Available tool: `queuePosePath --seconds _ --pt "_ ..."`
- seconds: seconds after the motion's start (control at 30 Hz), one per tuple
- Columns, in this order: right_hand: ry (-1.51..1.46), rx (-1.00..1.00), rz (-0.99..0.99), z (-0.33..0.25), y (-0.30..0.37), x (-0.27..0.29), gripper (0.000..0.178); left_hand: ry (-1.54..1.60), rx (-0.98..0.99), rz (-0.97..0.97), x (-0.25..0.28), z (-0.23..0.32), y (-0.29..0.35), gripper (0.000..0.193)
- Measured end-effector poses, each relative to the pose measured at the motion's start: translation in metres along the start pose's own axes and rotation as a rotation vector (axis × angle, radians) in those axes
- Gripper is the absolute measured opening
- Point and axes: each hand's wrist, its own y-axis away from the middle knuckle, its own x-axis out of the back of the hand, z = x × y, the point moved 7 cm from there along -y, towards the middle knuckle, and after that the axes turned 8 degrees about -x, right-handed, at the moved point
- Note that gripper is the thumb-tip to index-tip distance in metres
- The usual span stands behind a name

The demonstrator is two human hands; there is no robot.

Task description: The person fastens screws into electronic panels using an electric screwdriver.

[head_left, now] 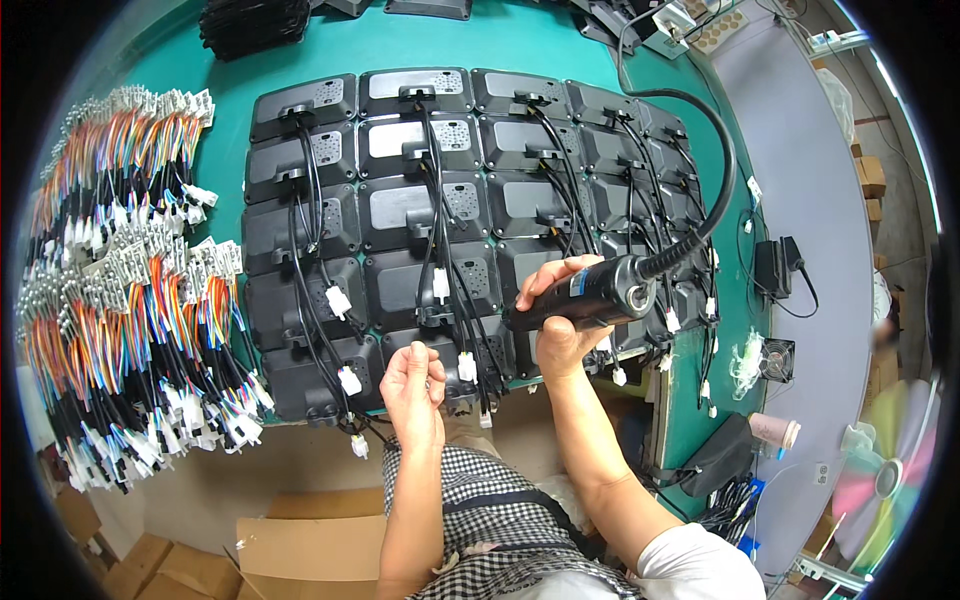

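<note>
My right hand is wrapped round a thick black electric screwdriver. A heavy black cord runs from the tool's end toward the far edge of the table. The screwdriver's tip is hidden. Close to the near edge, my left hand has its fingers curled in and its thumb against the forefinger; anything small inside cannot be made out. Rows of black plastic housings lie across the green table. Black cables with white plugs come out of them, and some hang over the near edge beside my left hand.
Bundles of coloured wires with white connectors cover the table's left side. A black stack stands at the far left. On the right are a power adapter, a small fan and a cup. Cardboard boxes sit below.
</note>
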Motion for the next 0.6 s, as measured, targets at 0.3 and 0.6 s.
queuePosePath --seconds 0.3,0.6 --pt "-0.020 -0.030 0.039 0.0003 -0.0001 0.0043 0.064 0.017 -0.011 -0.024 -0.0007 0.0007 0.0001 0.025" --pt "-0.021 -0.025 -0.033 0.0032 -0.0037 0.0019 0.064 -0.011 0.000 -0.023 -0.0027 0.0005 0.0005 0.025"
